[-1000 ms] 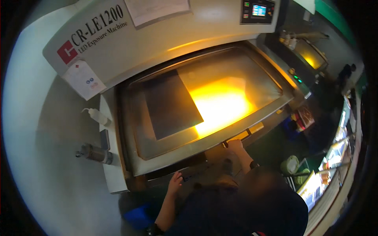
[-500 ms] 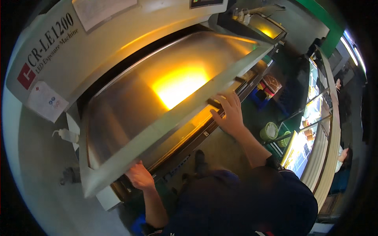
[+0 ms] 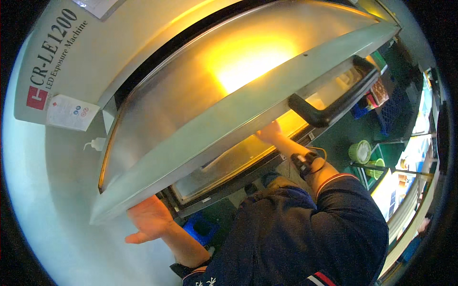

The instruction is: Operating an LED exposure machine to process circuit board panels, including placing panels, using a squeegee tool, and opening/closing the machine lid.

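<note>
The raised lid (image 3: 210, 131) of the exposure machine slants across the view, its pale green front frame toward me. My left hand (image 3: 150, 219) is at the lid's left front corner, palm turned up and thumb spread. It is open against the frame's underside, with the fingertips hidden behind the edge. Beneath the lid, my right hand (image 3: 271, 131) reaches over the glass bed (image 3: 229, 162), left of the black lid handle (image 3: 329, 112). The frame covers its fingers, so whether it holds anything is hidden. Bright yellow light shines through the lid's sheet.
The machine's white body (image 3: 52, 162) fills the left side, with a paper notice (image 3: 71, 112) and a white squeeze bottle (image 3: 95, 144) beside the lid. On the right are a green basket (image 3: 360, 151), a lit table (image 3: 384, 195) and a red box (image 3: 378, 93). A blue crate (image 3: 200, 228) lies on the floor.
The lid has swung up, opening a wider gap over the bed. My right hand has left the lid's handle and gone underneath. My left hand has turned palm up at the corner.
</note>
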A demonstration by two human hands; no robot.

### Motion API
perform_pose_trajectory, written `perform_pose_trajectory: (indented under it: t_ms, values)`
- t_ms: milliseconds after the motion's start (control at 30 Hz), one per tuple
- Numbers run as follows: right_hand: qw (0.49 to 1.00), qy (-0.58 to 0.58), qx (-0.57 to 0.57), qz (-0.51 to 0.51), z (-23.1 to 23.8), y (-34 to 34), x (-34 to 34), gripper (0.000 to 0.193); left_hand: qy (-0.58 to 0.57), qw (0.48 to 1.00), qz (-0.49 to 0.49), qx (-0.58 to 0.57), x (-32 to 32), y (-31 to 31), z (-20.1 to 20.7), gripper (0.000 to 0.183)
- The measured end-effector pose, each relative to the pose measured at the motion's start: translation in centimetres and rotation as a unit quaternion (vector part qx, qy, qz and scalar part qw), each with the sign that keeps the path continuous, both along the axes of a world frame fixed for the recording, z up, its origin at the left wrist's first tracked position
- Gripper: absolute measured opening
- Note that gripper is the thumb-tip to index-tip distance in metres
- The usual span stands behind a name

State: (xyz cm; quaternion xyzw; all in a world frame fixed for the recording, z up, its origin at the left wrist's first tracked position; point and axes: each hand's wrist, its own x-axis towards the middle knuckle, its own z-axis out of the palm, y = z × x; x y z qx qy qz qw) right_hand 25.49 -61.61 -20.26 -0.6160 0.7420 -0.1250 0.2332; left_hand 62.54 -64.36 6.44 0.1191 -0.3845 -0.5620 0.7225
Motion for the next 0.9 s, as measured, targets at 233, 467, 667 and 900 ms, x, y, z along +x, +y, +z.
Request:
perform_pose_trajectory:
  t_ms: [233, 467, 667, 900]
  values:
    - [0.985, -0.002, 0.083, -0.152, -4.1, -5.9, -6.3, 0.084, 0.016, 0.985, 0.162, 0.055, -2.4, -2.9, 5.3, 0.117]
    - [0.961, 0.121, 0.039, -0.246, -2.0, -3.7, -1.1, 0.089, 0.042, 0.996, 0.078, 0.022, -2.0, -4.6, 6.2, 0.12]
    - [0.947, 0.072, 0.102, -0.295, -3.0, -3.9, 0.6, 0.071, 0.014, 0.972, -0.169, -0.166, -1.4, -6.9, 2.5, 0.114]
    - [0.933, -0.054, 0.188, -0.302, -6.0, -1.3, 1.5, 0.036, -0.199, 0.96, -0.195, 0.029, 1.4, -10.8, -11.1, 0.093]
